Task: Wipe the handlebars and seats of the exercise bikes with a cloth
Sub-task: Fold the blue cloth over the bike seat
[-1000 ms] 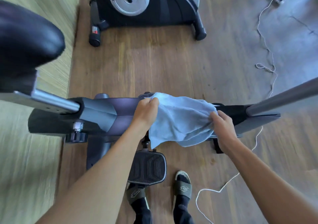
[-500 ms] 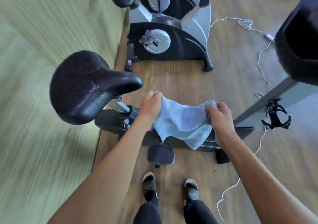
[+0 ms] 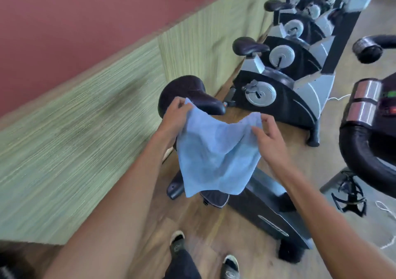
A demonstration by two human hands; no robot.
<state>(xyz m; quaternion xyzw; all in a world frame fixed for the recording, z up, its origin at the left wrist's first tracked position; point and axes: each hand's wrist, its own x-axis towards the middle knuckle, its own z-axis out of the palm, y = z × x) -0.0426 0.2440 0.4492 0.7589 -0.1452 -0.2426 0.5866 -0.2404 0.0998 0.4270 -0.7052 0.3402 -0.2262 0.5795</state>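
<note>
A light blue cloth (image 3: 216, 152) hangs spread out in front of me. My left hand (image 3: 174, 115) pinches its upper left corner, just in front of the nearest bike's black seat (image 3: 188, 92). My right hand (image 3: 269, 137) pinches the upper right corner with thumb and fingertips. The cloth hides part of that bike's frame (image 3: 263, 201) and its pedal (image 3: 214, 199). A black padded handlebar (image 3: 355, 150) of the same bike curves at the right edge.
A row of further exercise bikes (image 3: 278, 94) runs away along the green and red wall (image 3: 107, 85), each with a black seat (image 3: 248, 46). Another handlebar end (image 3: 370, 49) juts in at the right. A bottle cage (image 3: 349, 195) and a white cord (image 3: 385, 208) lie low at the right.
The view has swung up from the floor to the row of bikes. Both hands have lifted the cloth off the frame and spread it by its top corners.
</note>
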